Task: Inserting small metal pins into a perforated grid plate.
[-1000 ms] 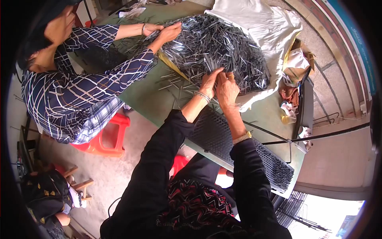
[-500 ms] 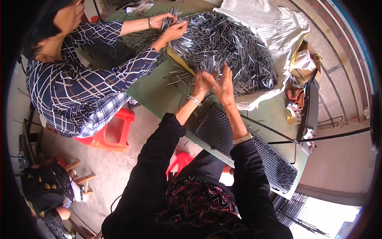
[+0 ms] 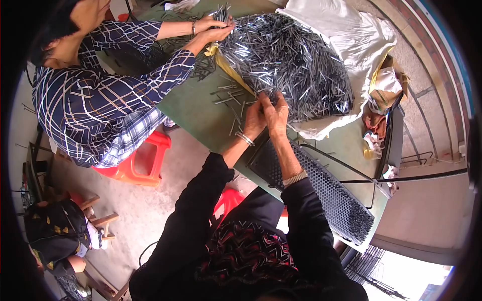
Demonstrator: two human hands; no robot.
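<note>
A big heap of thin, dark, shiny strips (image 3: pixel 296 65) lies on a white sack (image 3: pixel 346 30) with a yellow edge. At the heap's near edge, my left hand (image 3: pixel 255 119) and my right hand (image 3: pixel 276 114) are close together with fingers bent. Between them is a small bunch of the strips (image 3: pixel 270 96), partly hidden by my fingers. Just below my hands sits a black perforated tray (image 3: pixel 316 180). Its right end is filled with small dark pieces, and my right forearm passes over it.
To the left, a person in a checked top (image 3: pixel 115 95) holds a bunch of strips over the heap. Loose strips (image 3: pixel 231 98) are scattered on the green table (image 3: pixel 193 108). A black rod (image 3: pixel 416 175) crosses at the right. Red stools (image 3: pixel 145 160) stand on the floor.
My right hand has come down and inward, its fingers folding from spread to closed around the bunch. The bunch now shows less above my hands. The other person's hands have drawn together.
</note>
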